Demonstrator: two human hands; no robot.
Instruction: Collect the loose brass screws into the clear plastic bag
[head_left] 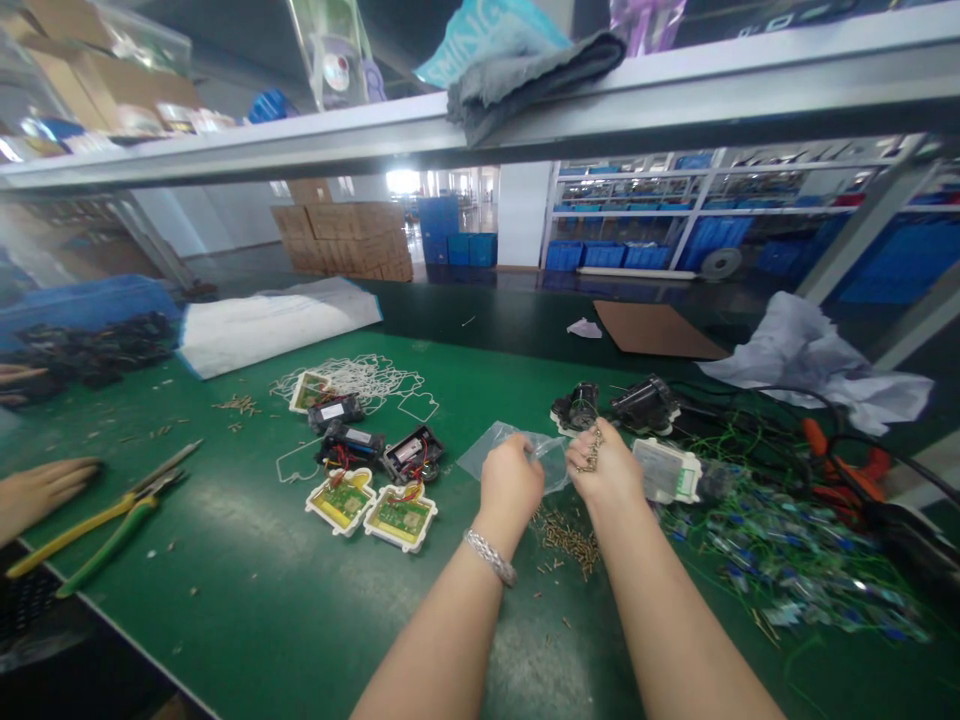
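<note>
Now mid-bagging: left hand [511, 481] pinches clear bag [517, 452] open, right hand [604, 466] clenched on screws [592, 450] (probably brass), just above loose screw pile [568, 538] on green surface [300, 620]. Next: tip handful into bag mouth.

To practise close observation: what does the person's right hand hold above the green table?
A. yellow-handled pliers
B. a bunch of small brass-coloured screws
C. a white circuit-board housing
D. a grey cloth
B: the right hand is closed on a bunch of small brass-coloured screws, with more scattered on the green table below it.
</note>
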